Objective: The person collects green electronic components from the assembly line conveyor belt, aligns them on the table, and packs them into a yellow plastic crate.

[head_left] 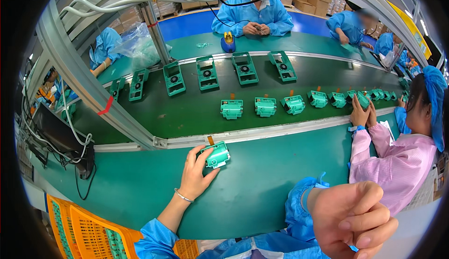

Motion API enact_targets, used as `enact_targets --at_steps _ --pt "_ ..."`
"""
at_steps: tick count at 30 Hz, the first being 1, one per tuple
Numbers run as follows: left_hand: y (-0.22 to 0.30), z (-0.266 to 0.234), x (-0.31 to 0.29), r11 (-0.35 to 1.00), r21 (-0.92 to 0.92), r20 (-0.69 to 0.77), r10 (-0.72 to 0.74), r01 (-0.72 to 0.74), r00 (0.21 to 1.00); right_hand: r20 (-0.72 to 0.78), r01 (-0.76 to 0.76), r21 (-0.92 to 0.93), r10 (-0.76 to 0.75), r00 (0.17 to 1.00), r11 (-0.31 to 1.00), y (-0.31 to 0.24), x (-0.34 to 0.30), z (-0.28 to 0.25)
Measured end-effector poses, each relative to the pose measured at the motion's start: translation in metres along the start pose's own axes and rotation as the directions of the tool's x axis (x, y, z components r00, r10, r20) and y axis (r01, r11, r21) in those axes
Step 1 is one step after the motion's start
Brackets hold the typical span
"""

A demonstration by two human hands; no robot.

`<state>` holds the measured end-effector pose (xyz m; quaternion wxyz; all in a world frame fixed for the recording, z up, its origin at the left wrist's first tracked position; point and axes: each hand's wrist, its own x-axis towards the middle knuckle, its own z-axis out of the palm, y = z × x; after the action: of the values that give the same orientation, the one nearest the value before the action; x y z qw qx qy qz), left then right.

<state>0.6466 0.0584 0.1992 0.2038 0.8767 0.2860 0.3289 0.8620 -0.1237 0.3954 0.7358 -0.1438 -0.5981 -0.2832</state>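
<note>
My left hand (195, 174), with a bracelet at the wrist, has thumb and fingers closed about a small green plastic housing (218, 155) on the green bench. An orange-brown flat strip (211, 140) stands out from the housing's far side. My right hand (353, 214) is raised close to the camera at the lower right, apart from the bench. Its fingers are curled in toward the palm, and nothing shows in them. Beyond the bench, similar green housings (265, 106) with orange-brown strips stand in a row on the belt.
Larger green frames (206, 73) with round black parts line the belt's far side. A metal post (89, 72) and dark monitor (58, 135) stand left. Orange crates (96, 231) sit lower left. A co-worker in pink (383, 165) holds a housing at right; another (252, 13) works opposite.
</note>
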Motion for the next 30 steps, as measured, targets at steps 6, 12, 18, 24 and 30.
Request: enact_targets --at_steps 6,12,18,24,30 --pt "0.003 0.002 0.003 1.0 0.002 0.001 0.011 -0.011 1.0 0.003 0.001 -0.015 -0.001 1.0 1.0 0.002 -0.002 0.003" --pt "0.006 0.003 0.002 1.0 0.029 0.001 -0.012 0.012 1.0 0.023 0.002 0.01 -0.002 1.0 1.0 0.005 -0.003 -0.001" --pt "0.007 0.003 0.002 0.999 0.039 -0.002 -0.012 0.012 1.0 -0.009 0.001 0.019 -0.001 1.0 1.0 0.004 -0.001 -0.001" --pt "0.012 0.011 0.007 1.0 0.017 0.0 -0.018 0.018 1.0 0.013 -0.048 0.01 0.047 0.999 0.999 0.0 0.002 -0.009" --pt "0.007 0.01 -0.001 0.999 0.008 -0.009 -0.035 0.035 0.999 -0.013 -0.142 0.058 0.143 0.99 0.988 -0.004 -0.003 -0.009"
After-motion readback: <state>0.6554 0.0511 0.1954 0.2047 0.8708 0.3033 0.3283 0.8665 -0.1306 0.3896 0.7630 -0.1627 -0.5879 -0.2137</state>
